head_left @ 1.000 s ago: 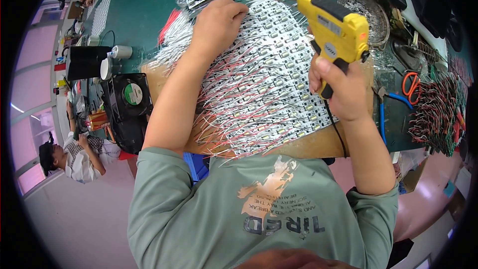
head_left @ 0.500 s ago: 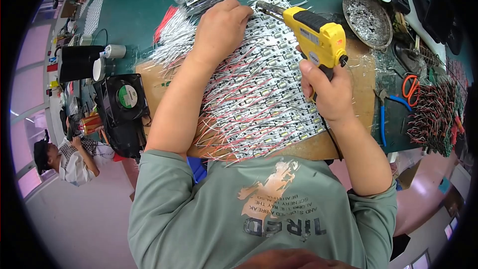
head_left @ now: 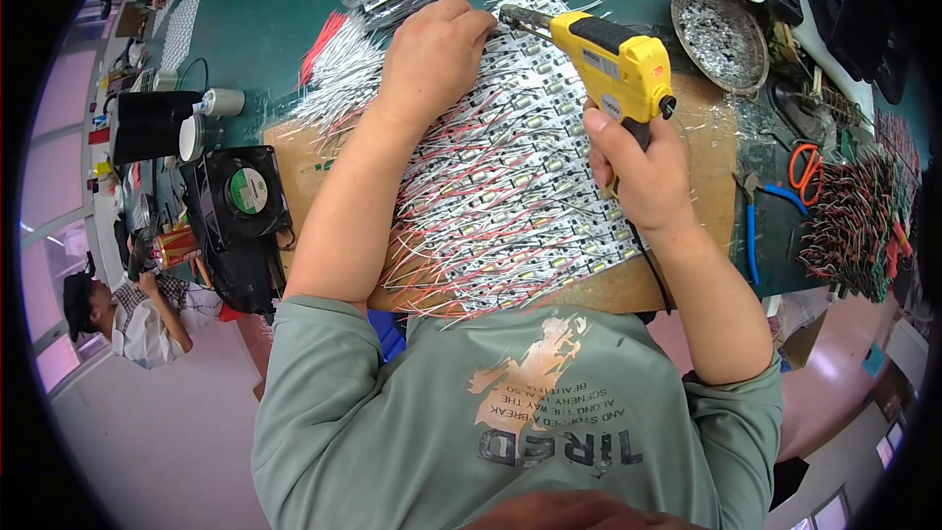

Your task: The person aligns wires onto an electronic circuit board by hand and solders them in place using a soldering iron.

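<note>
Right of centre, the right hand (head_left: 640,174) clasps a yellow soldering gun (head_left: 616,61), seemingly to aim its tip (head_left: 522,18) beside the left hand (head_left: 434,57), whose hold I cannot tell, over the wired circuit-board panel (head_left: 535,152) mid-frame.

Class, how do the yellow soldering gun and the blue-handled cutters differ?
The yellow soldering gun is gripped in the right hand; the blue-handled cutters lie on the green table. The gun has a bulky yellow and black body; the cutters have two slim blue handles, spread apart. The gun's nose points left; the cutters' head points toward the far side. Both are hand tools.
</note>
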`<action>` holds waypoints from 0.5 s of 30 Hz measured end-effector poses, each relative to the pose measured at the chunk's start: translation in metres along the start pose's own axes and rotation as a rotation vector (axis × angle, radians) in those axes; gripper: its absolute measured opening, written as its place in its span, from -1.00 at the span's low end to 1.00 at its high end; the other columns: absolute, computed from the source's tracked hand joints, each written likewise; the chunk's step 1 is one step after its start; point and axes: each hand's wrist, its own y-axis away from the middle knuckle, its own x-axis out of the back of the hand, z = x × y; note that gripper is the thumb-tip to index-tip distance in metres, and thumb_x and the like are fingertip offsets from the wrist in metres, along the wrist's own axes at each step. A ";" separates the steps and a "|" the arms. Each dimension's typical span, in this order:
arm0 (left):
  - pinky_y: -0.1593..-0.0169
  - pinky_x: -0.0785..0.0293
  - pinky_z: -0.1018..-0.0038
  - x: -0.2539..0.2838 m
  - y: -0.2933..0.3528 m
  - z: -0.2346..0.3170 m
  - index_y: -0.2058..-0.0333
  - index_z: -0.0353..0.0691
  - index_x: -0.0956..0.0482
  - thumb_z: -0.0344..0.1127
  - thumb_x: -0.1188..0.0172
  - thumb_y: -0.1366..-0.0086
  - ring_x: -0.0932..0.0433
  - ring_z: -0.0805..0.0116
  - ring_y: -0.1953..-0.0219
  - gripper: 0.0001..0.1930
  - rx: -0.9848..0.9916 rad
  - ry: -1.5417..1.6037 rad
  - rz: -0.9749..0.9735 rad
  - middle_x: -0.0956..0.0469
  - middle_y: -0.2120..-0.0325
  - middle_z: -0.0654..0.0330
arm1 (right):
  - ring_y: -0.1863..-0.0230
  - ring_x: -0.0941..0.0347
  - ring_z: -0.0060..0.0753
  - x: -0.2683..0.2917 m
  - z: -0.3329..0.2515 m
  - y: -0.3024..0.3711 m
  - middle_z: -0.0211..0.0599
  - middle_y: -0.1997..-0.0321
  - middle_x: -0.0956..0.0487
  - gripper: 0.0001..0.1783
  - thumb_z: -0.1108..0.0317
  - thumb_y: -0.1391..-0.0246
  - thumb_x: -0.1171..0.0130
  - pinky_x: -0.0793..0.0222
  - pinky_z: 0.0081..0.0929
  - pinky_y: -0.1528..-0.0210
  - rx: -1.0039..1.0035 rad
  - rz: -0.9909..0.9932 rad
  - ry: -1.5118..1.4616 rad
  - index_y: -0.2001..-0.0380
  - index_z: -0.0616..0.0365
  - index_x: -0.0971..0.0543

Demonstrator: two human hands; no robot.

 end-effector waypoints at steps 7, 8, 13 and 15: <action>0.26 -0.51 0.31 0.001 0.000 0.001 0.34 -0.13 -0.63 -0.39 -0.20 -0.16 -0.56 0.13 0.34 -0.90 0.007 -0.008 -0.005 -0.53 0.42 0.21 | 0.66 -0.25 -0.73 0.002 0.005 0.000 -0.55 0.67 -0.39 -0.68 0.16 -0.11 -0.23 -0.15 -0.64 0.61 0.010 -0.011 -0.012 0.30 0.24 -0.52; 0.26 -0.51 0.31 0.001 0.000 0.001 0.34 -0.13 -0.63 -0.39 -0.20 -0.16 -0.56 0.13 0.34 -0.90 0.007 -0.008 -0.005 -0.53 0.42 0.21 | 0.66 -0.25 -0.73 0.002 0.005 0.000 -0.55 0.67 -0.39 -0.68 0.16 -0.11 -0.23 -0.15 -0.64 0.61 0.010 -0.010 -0.012 0.30 0.24 -0.52; 0.24 -0.51 0.31 0.001 -0.001 0.001 0.34 -0.14 -0.63 -0.39 -0.20 -0.16 -0.56 0.13 0.33 -0.91 -0.007 -0.015 -0.007 -0.53 0.41 0.21 | 0.65 -0.25 -0.74 0.004 0.005 0.004 -0.56 0.64 -0.39 -0.69 0.20 -0.12 -0.23 -0.15 -0.66 0.61 -0.006 0.000 -0.106 0.24 0.24 -0.50; 0.24 -0.50 0.31 0.001 0.000 0.001 0.34 -0.14 -0.63 -0.39 -0.20 -0.16 -0.56 0.12 0.33 -0.90 -0.008 -0.011 -0.006 -0.54 0.41 0.20 | 0.65 -0.25 -0.74 0.004 0.005 0.006 -0.56 0.64 -0.39 -0.69 0.20 -0.13 -0.23 -0.15 -0.66 0.61 0.000 0.005 -0.108 0.24 0.25 -0.50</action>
